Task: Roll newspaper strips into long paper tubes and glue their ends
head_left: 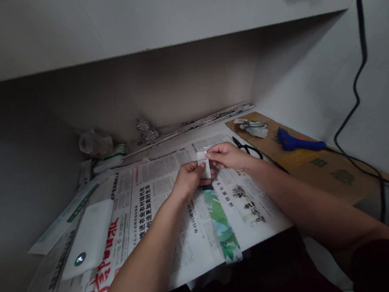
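A long paper strip with a green leaf print runs from the table's front edge up to my hands. At its upper end a small white folded piece sits between my fingers; it looks like the plain back of the same strip. My left hand pinches this piece from the left, thumb on top and fingers beneath. With thumb and forefinger, my right hand grips its upper right corner. Black-handled scissors lie just beyond my right hand, partly hidden by it.
Newspaper covers the table. At left lies a white power bank. A blue glue gun with a black cord rests on cardboard at right. Thin rolled-paper sticks line the back. A shelf panel overhangs the table.
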Demonstrator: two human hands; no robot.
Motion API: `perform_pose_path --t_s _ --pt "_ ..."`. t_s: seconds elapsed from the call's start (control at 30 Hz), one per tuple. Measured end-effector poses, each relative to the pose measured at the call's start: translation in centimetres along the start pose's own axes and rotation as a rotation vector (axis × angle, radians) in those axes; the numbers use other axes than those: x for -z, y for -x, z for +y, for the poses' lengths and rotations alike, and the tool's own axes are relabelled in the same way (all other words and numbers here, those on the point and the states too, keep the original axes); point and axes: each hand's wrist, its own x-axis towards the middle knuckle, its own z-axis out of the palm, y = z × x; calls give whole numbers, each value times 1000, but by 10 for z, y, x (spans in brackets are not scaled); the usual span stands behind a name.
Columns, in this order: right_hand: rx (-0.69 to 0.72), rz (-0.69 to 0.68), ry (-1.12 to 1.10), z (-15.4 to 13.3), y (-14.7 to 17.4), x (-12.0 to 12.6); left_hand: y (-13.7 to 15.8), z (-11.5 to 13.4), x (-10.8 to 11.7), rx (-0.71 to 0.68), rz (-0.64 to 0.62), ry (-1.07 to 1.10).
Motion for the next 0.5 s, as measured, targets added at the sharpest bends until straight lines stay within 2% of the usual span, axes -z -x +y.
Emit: perform_pose_path --t_s 0.27,0.5 --pt "-42 99 -64 3 -2 -4 -1 -2 -1 -3 7 11" --pt "-43 120 -80 5 -3 -5 -2 -5 -1 -20 -11 16"
